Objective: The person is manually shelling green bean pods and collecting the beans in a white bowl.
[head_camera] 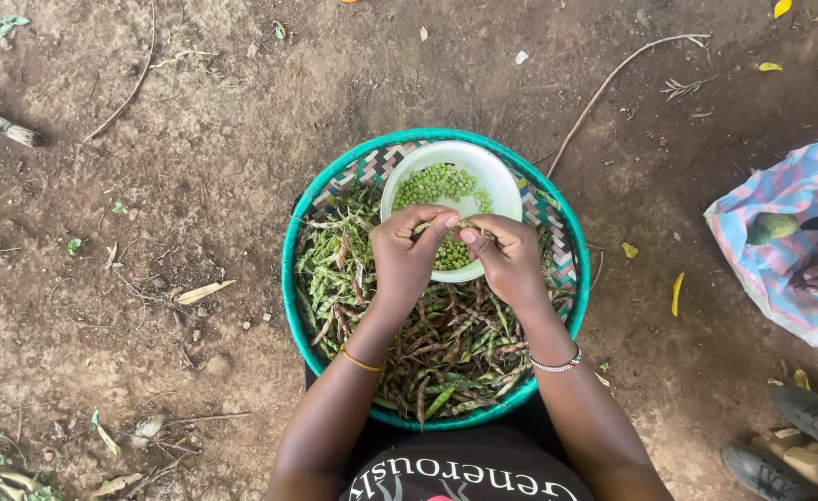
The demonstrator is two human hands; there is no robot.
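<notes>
A round woven basket with a teal rim [290, 278] rests on my lap, heaped with green and brown pea pods [446, 357]. A white bowl [502, 181] of shelled green peas [432, 183] sits in its far half. Both hands meet over the bowl's near edge. My left hand [407, 255] and my right hand [511, 258] pinch the two ends of one pod [457, 225] between thumbs and fingers. A thin yellow bangle circles my left wrist, and a beaded bracelet circles my right wrist.
Bare brown soil with twigs and dry leaves surrounds the basket. A pink and blue patterned cloth [798, 232] lies at the right with a green fruit [772, 227] and another person's foot on it. Dark shoes [812, 436] sit at the lower right.
</notes>
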